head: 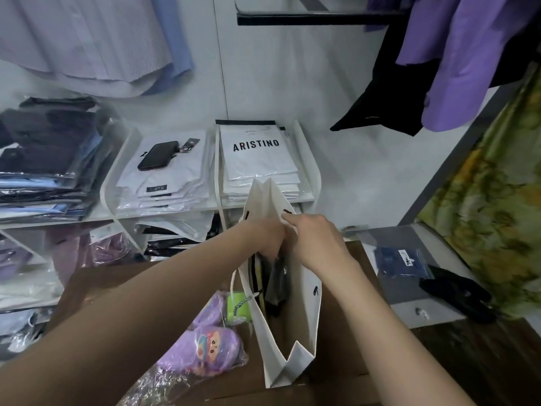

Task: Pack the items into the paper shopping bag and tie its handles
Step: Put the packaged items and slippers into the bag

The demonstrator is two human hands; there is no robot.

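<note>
A white paper shopping bag [306,312] stands open on a brown table [96,285], its mouth facing me. My left hand [270,238] reaches down into the mouth and is closed on a dark folded item [276,284] that hangs inside the bag. My right hand [314,238] pinches the far right rim of the bag near its handle hole. A white rope handle [234,284] dangles outside the left wall. Left of the bag lie a purple plush toy in clear plastic [205,351] and a green item [238,307].
White shelves behind the table hold stacks of packaged shirts [257,162] and a black phone [158,155]. A glass counter at the right carries a blue packaged garment [401,262] and a black cloth [456,291]. Shirts and jackets hang overhead.
</note>
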